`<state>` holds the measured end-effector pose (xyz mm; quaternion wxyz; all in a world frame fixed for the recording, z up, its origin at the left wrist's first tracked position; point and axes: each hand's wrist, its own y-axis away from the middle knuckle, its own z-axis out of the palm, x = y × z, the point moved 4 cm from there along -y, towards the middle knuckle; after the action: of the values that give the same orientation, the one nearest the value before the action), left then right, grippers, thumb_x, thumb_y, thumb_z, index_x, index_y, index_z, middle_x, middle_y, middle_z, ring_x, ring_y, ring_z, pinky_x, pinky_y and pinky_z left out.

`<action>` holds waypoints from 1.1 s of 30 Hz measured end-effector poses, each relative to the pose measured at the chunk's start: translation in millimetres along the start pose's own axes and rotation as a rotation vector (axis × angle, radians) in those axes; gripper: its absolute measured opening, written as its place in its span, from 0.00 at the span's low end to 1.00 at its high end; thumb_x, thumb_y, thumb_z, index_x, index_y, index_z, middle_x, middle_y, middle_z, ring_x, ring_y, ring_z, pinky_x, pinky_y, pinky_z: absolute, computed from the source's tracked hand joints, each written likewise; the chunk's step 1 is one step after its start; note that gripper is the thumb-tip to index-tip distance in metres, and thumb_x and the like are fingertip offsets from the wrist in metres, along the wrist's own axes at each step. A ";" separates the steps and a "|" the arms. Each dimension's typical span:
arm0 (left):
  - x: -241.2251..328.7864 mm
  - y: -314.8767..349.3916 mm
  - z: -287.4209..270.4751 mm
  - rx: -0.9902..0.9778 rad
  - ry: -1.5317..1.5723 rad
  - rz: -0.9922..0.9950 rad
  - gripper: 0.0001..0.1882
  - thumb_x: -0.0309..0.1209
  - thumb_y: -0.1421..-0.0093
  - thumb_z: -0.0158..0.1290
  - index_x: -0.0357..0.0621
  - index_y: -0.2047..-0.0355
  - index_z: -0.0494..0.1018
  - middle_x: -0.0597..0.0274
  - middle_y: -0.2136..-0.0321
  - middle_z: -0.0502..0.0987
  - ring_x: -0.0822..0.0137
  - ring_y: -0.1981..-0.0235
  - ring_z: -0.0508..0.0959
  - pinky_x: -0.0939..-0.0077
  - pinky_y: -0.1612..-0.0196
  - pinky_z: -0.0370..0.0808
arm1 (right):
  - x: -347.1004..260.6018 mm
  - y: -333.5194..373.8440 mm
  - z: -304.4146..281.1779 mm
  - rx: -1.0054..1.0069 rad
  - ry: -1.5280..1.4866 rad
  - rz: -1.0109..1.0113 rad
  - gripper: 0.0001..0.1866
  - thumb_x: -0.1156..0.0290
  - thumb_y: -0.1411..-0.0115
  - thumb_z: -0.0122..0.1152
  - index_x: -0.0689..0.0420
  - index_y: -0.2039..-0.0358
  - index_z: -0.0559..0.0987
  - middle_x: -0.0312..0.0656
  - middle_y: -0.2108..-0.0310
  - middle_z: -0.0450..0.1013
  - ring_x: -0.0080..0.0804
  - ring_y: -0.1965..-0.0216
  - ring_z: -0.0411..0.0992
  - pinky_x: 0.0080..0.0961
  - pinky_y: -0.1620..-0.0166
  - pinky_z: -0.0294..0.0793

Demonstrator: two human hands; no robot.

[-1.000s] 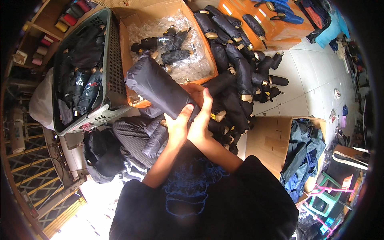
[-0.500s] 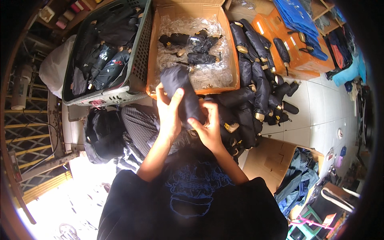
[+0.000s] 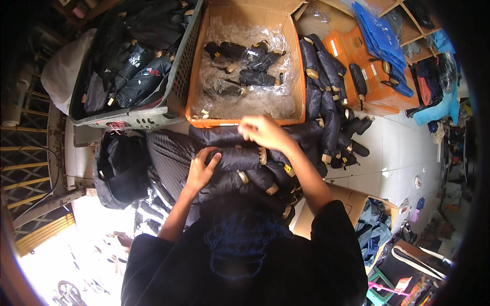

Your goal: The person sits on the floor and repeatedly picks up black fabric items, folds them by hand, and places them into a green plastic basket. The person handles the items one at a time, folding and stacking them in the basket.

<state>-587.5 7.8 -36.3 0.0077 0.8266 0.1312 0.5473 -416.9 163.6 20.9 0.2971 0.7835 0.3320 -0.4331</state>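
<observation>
A black folded umbrella in a sleeve lies crosswise in front of me, its pale handle end pointing right. My left hand is closed round its left end, with the thumb on top. Over the near edge of the orange-rimmed carton, my right hand hovers above the umbrella, fingers bent together. Whatever those fingers hold, if anything, cannot be made out. More sleeved umbrellas lie beneath and beside the gripped one. Inside the carton, several short black umbrellas rest on clear plastic wrapping.
A grey-green plastic crate full of dark umbrellas stands left of the carton. Piled umbrellas cover the floor to the right, near orange boxes with blue bags. An open cardboard box with dark cloth sits lower right.
The umbrella was tilted up between both hands; now one lies level, low before me. My left hand has come down to its left end, and my right hand has moved up off it.
</observation>
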 end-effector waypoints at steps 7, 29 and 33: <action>11.4 -21.6 2.3 -0.011 -0.070 0.164 0.15 0.34 0.39 0.54 0.37 0.55 0.73 0.47 0.59 0.74 0.47 0.55 0.75 0.63 0.50 0.71 | 111.2 -154.0 0.8 0.535 0.762 -0.038 0.17 0.71 0.39 0.52 0.56 0.49 0.73 0.54 0.54 0.74 0.49 0.52 0.74 0.40 0.50 0.73; 35.6 -30.2 -14.6 -0.020 -0.436 0.212 0.21 0.38 0.41 0.55 0.47 0.49 0.73 0.52 0.52 0.66 0.52 0.50 0.64 0.60 0.47 0.62 | 115.5 -189.9 -12.7 0.085 0.787 0.282 0.45 0.55 0.62 0.74 0.59 0.43 0.68 0.48 0.45 0.66 0.49 0.40 0.60 0.49 0.43 0.63; 61.5 -33.5 -44.8 0.043 -0.256 0.420 0.14 0.31 0.43 0.57 0.41 0.58 0.76 0.57 0.63 0.75 0.57 0.60 0.72 0.63 0.54 0.67 | 105.3 -155.1 -64.1 0.215 0.518 0.185 0.41 0.61 0.64 0.73 0.63 0.48 0.69 0.55 0.50 0.68 0.49 0.47 0.69 0.40 0.48 0.71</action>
<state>-612.6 48.1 31.9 -0.1071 0.8984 -0.0338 0.4246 -464.0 333.2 -70.2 0.1560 0.9218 0.2764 -0.2225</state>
